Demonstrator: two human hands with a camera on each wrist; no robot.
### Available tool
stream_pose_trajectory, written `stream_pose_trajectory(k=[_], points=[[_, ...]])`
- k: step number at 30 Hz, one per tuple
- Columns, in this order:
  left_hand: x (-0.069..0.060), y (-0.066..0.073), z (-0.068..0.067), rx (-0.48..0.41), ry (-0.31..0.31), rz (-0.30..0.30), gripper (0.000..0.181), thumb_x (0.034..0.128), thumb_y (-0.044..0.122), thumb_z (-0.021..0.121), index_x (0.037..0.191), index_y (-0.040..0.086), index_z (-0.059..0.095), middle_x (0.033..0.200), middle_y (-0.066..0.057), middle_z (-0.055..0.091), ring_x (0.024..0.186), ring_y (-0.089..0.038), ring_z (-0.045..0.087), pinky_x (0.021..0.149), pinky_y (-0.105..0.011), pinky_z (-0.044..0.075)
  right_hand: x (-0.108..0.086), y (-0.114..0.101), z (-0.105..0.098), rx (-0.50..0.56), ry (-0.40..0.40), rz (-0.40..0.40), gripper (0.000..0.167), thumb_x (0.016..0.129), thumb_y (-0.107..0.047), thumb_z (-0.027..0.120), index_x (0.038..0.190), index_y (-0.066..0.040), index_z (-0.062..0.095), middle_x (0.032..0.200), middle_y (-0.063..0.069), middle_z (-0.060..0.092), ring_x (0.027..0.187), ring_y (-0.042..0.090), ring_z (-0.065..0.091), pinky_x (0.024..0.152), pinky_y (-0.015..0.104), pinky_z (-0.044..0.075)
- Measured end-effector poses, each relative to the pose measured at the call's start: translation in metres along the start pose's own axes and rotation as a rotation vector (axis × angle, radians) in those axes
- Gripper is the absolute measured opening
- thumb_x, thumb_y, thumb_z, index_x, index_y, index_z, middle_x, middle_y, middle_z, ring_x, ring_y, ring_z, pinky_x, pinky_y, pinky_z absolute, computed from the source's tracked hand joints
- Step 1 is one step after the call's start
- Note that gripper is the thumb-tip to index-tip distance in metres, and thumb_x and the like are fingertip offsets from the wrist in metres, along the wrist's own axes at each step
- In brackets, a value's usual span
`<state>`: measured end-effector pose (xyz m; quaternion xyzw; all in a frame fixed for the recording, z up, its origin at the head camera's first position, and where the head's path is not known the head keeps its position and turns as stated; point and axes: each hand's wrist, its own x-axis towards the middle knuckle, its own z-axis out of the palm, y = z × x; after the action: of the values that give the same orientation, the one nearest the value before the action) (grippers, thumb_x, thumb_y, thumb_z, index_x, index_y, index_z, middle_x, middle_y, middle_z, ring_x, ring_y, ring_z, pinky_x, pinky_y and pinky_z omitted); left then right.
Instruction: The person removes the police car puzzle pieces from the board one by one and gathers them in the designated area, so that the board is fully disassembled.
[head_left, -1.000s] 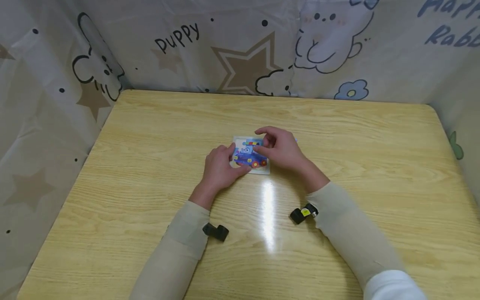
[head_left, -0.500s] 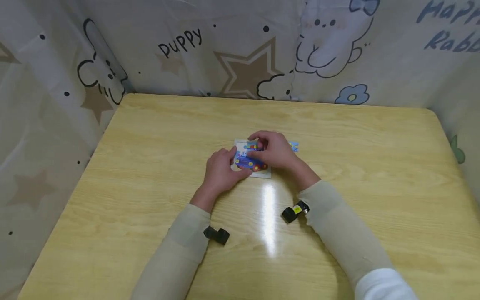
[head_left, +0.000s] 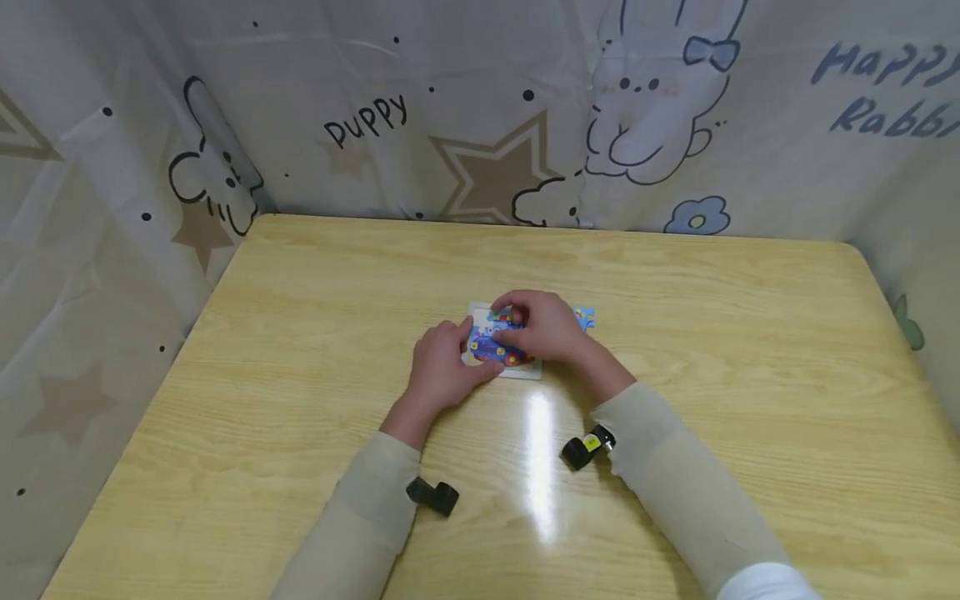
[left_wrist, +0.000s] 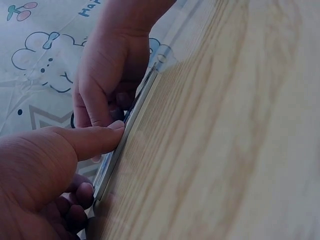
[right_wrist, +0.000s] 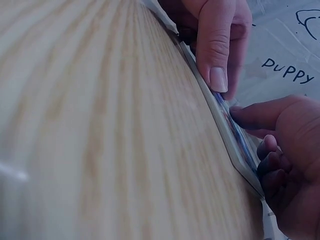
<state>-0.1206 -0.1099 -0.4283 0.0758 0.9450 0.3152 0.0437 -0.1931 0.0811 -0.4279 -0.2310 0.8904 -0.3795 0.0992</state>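
A small square jigsaw puzzle (head_left: 487, 346) with a blue cartoon car and a pale border lies flat near the middle of the table. My left hand (head_left: 442, 362) holds its frame, thumb along the front edge and fingers at the left side. Over the upper right part of the puzzle, my right hand (head_left: 543, 325) pinches a puzzle piece between thumb and index finger, its other fingers curled in. The right palm hides much of that side. In the right wrist view, the right thumb (right_wrist: 245, 116) touches the picture surface, close to the left thumb (right_wrist: 218, 75).
A loose blue puzzle piece (head_left: 585, 317) lies on the table (head_left: 712, 350) just right of the puzzle, partly behind the right hand. A cloth printed with cartoon animals (head_left: 480, 108) hangs behind the table's back edge.
My right hand has moved slightly left over the puzzle and its index finger has lowered, uncovering the loose piece on the right. The left hand keeps its hold. The head view has tilted up.
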Motion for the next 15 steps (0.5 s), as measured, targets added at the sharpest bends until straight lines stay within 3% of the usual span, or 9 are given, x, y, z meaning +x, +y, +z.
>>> stream_pose_trajectory(k=[15], points=[[-0.0011, -0.0004, 0.0011, -0.003, 0.006, -0.006, 0.084, 0.0833, 0.044, 0.079, 0.146, -0.003, 0.048, 0.086, -0.005, 0.048, 0.079, -0.023, 0.042, 0.077, -0.039, 0.032, 0.0024, -0.0044, -0.0006, -0.045, -0.065, 0.036, 0.027, 0.085, -0.026, 0.080, 0.110, -0.018, 0.072, 0.077, 0.000, 0.057, 0.069, 0.018, 0.053, 0.066, 0.035, 0.040]])
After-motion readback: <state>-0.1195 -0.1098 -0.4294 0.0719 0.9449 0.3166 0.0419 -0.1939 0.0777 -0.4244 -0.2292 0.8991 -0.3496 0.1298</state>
